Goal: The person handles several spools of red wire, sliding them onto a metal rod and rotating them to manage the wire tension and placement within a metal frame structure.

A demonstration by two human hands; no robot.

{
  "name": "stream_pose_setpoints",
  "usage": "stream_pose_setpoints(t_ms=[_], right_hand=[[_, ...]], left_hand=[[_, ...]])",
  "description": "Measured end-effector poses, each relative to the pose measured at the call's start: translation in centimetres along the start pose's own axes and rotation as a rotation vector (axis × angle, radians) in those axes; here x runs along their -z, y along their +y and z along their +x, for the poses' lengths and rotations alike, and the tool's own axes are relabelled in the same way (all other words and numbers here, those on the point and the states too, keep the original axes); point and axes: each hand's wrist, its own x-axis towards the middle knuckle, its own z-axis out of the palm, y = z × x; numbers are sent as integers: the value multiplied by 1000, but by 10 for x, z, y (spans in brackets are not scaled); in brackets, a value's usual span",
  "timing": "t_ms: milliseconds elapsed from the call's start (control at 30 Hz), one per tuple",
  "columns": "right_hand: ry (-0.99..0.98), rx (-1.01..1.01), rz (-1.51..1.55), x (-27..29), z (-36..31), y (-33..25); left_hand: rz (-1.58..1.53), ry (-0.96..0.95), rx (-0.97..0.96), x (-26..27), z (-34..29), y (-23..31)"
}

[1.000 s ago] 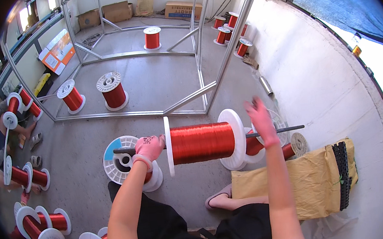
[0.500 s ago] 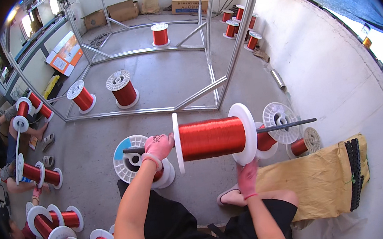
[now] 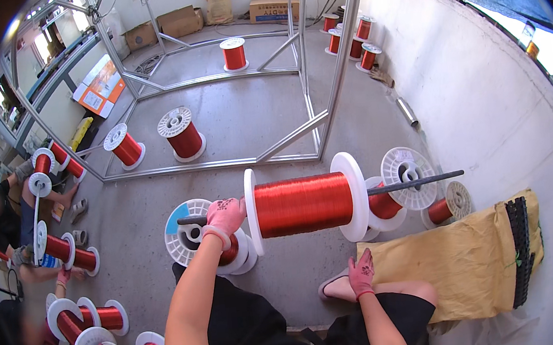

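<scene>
A large spool of red wire [image 3: 303,203] with white flanges lies sideways in front of me, a dark rod [image 3: 446,175] running through its core. My left hand [image 3: 225,216], in a pink glove, is closed round the rod beside the left flange. My right hand [image 3: 361,272], also gloved, is apart from the spool, fingers stretched out, near my knee and the sack's edge. Under the rod's left end stands a spool with a blue-marked top [image 3: 176,223]. The rod's right part crosses the white top of another spool [image 3: 396,167]. Whether the rod rests on either cannot be told.
A tan sack [image 3: 458,265] lies at the right, with a smaller spool [image 3: 440,210] behind it. An aluminium frame [image 3: 222,165] stands ahead with upright spools [image 3: 185,140] inside. People with rod-mounted spools [image 3: 57,247] sit at the left. The white wall [image 3: 484,119] bounds the right.
My right hand has come off the spool's right flange and moved down towards my knee, its fingers now extended. My left hand stays on the rod. The view has shifted slightly.
</scene>
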Motion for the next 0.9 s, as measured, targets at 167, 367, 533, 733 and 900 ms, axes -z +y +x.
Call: stream_pose_setpoints(t_ms=[167,367,533,733,900], right_hand=[[2,22,-6,-1,-4,10],[-346,-98,77,72,10,-20],[-726,-72,643,231,59,-83],[259,368,312,247,167,-231],[-132,97,48,192,205,-252]], left_hand=[[-12,-4,41,-2,1,-1],[-85,1,48,0,-1,1],[-115,-5,55,2,-2,0],[-109,-26,42,3,-1,0],[-92,2,24,2,0,-2]])
